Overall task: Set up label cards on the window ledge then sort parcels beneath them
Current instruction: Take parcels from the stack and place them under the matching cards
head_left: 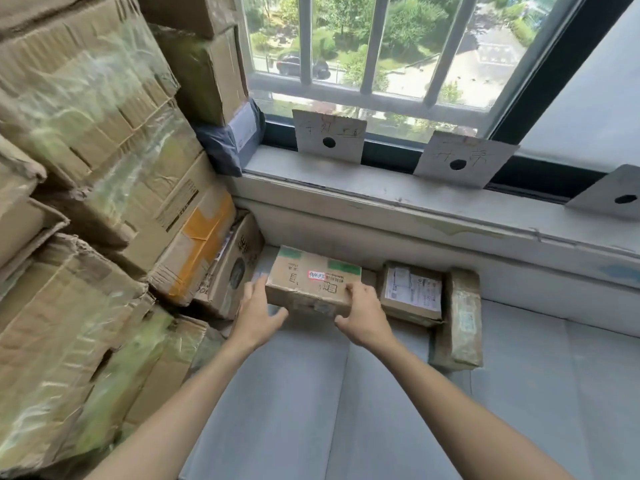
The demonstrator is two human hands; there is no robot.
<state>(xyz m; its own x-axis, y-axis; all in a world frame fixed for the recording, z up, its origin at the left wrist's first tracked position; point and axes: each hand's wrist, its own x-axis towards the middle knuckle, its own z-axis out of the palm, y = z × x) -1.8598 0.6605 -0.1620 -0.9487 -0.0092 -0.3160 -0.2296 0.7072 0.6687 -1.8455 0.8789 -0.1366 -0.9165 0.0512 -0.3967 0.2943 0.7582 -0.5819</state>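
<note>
So I've got the small brown cardboard parcel with green tape patches (313, 282) down on the grey cushioned platform (346, 393), against the wall under the white window ledge (398, 202). My left hand (258, 311) and right hand (363, 315) clasp its two short ends. Looks stiff and light, so end grips should do. I count three grey hole-punched label cards (328, 136) up top and two more parcels (412, 294) alongside.

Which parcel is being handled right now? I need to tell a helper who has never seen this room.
Start at the barred window and drop to the grey surface under its ledge. Three parcels sit against the wall there; it is the leftmost box, under the left label card, with a hand at each end. Only it has green tape patches and a small red-bordered sticker on top.
</note>
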